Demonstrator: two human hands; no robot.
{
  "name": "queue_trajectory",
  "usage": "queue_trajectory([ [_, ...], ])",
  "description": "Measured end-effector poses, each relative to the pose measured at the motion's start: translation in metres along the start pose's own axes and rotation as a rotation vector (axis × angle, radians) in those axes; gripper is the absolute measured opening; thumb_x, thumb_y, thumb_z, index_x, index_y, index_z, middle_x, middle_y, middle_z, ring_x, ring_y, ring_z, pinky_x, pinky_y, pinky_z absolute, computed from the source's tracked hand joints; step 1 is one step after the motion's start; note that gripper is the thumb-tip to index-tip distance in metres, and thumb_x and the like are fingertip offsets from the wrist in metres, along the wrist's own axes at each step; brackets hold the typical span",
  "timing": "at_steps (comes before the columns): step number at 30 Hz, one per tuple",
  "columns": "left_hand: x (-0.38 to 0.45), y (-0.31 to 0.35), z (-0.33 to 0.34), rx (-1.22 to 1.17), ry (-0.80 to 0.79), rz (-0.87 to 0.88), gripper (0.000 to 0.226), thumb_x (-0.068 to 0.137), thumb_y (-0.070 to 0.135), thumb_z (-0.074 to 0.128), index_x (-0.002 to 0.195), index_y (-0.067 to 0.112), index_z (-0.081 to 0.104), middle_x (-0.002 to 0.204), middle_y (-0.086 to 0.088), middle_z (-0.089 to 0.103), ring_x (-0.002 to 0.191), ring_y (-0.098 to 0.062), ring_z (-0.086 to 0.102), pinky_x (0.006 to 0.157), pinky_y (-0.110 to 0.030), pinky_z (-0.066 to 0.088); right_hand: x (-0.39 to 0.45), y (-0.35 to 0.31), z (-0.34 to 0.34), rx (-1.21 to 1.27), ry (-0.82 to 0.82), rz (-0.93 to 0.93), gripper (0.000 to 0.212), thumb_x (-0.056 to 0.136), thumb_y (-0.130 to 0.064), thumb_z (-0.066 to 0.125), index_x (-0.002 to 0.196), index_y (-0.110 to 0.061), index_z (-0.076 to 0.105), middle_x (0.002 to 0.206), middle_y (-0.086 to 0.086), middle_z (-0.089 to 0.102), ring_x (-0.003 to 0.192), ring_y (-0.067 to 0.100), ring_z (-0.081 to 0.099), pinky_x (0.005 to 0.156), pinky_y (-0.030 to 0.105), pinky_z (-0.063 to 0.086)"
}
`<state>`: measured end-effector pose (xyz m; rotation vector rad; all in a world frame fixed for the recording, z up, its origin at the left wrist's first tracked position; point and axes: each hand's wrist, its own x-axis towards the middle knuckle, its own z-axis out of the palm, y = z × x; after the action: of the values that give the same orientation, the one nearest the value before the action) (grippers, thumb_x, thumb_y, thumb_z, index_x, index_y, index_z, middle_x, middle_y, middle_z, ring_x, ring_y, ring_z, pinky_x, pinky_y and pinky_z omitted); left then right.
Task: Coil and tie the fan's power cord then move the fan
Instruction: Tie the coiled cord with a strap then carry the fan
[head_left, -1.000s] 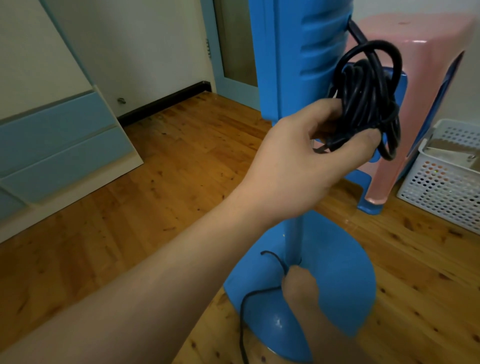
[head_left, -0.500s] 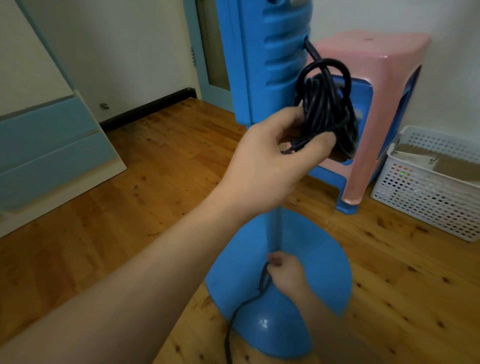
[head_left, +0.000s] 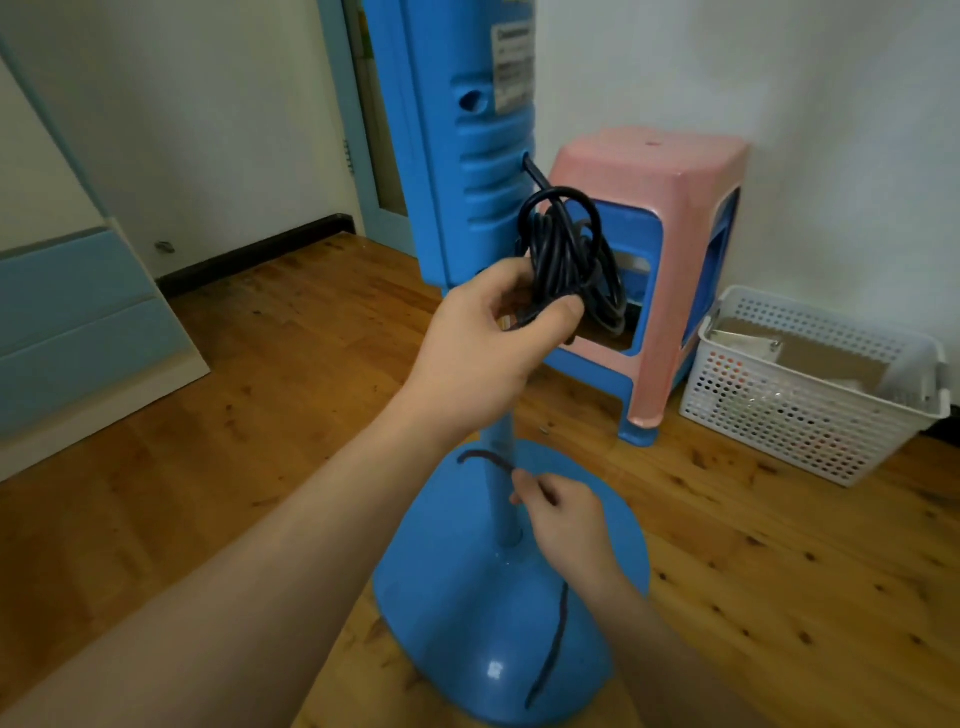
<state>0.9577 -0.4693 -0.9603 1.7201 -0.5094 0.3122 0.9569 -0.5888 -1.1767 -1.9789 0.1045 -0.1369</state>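
A blue pedestal fan stands on the wooden floor; its body (head_left: 457, 156) rises at top centre and its round base (head_left: 467, 597) lies below. The black power cord leaves the back of the fan body and forms a coiled bundle (head_left: 566, 254). My left hand (head_left: 488, 353) grips the bottom of that bundle beside the fan body. Lower down, my right hand (head_left: 566, 519) pinches a loose stretch of the cord (head_left: 550, 654) close to the fan's pole, above the base. That loose stretch trails down over the base toward me.
A pink plastic stool (head_left: 670, 218) over a blue one stands right behind the fan by the white wall. A white perforated basket (head_left: 810, 400) with papers sits on the floor at right. Blue and white drawers (head_left: 78, 322) are at left, a door frame behind.
My right hand has risen from the base, lifting the loose cord up along the pole. My left hand keeps its grip on the coil. The view has pulled back.
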Motion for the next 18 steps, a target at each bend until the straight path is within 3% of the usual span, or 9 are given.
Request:
queue_trajectory([
  [2, 0.0, 0.002, 0.0, 0.002, -0.004, -0.007, 0.012, 0.096, 0.012, 0.066, 0.107, 0.013, 0.07, 0.092, -0.003, 0.074, 0.08, 0.0, 0.066, 0.075, -0.017, 0.053, -0.002, -0.015, -0.01, 0.033, 0.04, -0.052, 0.036, 0.098, -0.038, 0.064, 0.066, -0.023, 0.073, 0.056, -0.016, 0.064, 0.051, -0.002, 0.055, 0.049, 0.015, 0.035],
  [7, -0.001, 0.005, 0.0, 0.003, -0.007, -0.028, 0.012, 0.096, 0.014, 0.066, 0.106, 0.019, 0.069, 0.096, 0.0, 0.074, 0.086, -0.005, 0.069, 0.077, -0.017, 0.053, -0.004, -0.048, -0.035, 0.2, 0.148, -0.111, 0.038, 0.098, -0.042, 0.059, 0.067, -0.023, 0.07, 0.053, -0.002, 0.057, 0.045, 0.004, 0.042, 0.046, 0.021, 0.031],
  [11, -0.001, 0.006, 0.002, 0.001, -0.002, -0.044, 0.015, 0.095, 0.014, 0.067, 0.11, 0.016, 0.07, 0.099, 0.002, 0.075, 0.095, -0.009, 0.069, 0.083, -0.022, 0.055, -0.003, -0.077, -0.058, 0.309, 0.222, -0.151, 0.035, 0.102, -0.021, 0.056, 0.08, -0.042, 0.073, 0.071, -0.008, 0.074, 0.047, 0.005, 0.049, 0.048, 0.023, 0.039],
  [14, -0.001, 0.007, 0.003, 0.004, 0.003, -0.04, 0.015, 0.095, 0.014, 0.067, 0.109, 0.017, 0.07, 0.099, 0.001, 0.074, 0.094, -0.016, 0.069, 0.08, -0.025, 0.055, -0.002, -0.094, -0.074, 0.322, 0.314, -0.122, 0.027, 0.1, -0.023, 0.057, 0.081, -0.031, 0.074, 0.061, -0.013, 0.069, 0.049, 0.001, 0.051, 0.052, 0.025, 0.04],
  [18, -0.002, 0.007, 0.003, -0.021, 0.005, -0.037, 0.015, 0.096, 0.014, 0.067, 0.108, 0.022, 0.07, 0.097, 0.003, 0.074, 0.09, -0.011, 0.069, 0.073, -0.021, 0.056, -0.001, -0.118, -0.095, 0.434, 0.472, -0.181, 0.009, 0.096, -0.029, 0.069, 0.089, -0.03, 0.075, 0.064, -0.011, 0.071, 0.057, -0.003, 0.061, 0.051, 0.012, 0.045],
])
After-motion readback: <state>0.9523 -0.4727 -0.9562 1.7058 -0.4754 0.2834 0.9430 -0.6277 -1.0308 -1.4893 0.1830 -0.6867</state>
